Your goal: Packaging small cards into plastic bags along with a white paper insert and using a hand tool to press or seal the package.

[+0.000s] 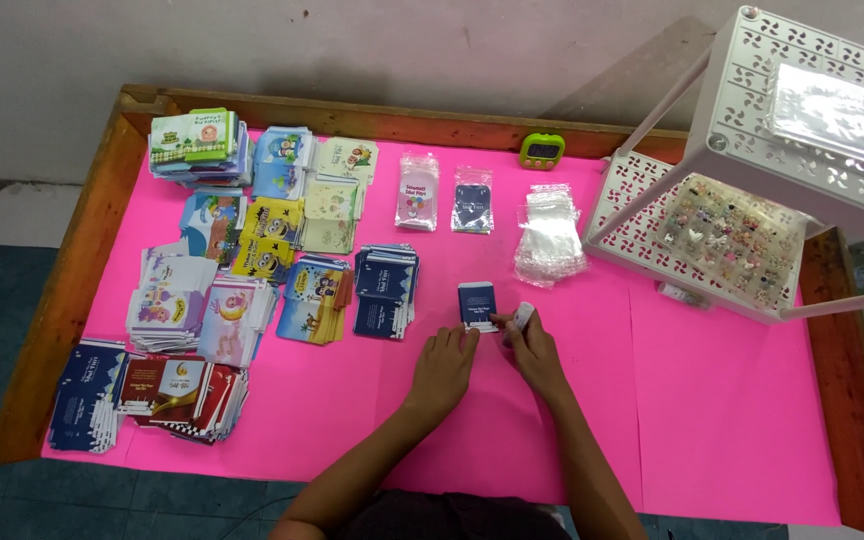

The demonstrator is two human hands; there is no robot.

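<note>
A small dark blue card (476, 303) lies on the pink table cover (712, 400) near the middle. My left hand (444, 366) rests flat just below it, fingertips touching its lower left edge. My right hand (531, 349) is beside the card's lower right corner and pinches a small white object (522, 317) between thumb and fingers. Just left of the card stands a stack of matching dark blue cards (386, 290).
Several stacks of colourful printed cards (252, 230) fill the left half. Two bagged cards (445, 193), a pile of clear plastic bags (550, 235) and a green timer (542, 151) lie behind. A white perforated rack (752, 160) holding small trinkets stands at right. A wooden rim (72, 270) frames the table.
</note>
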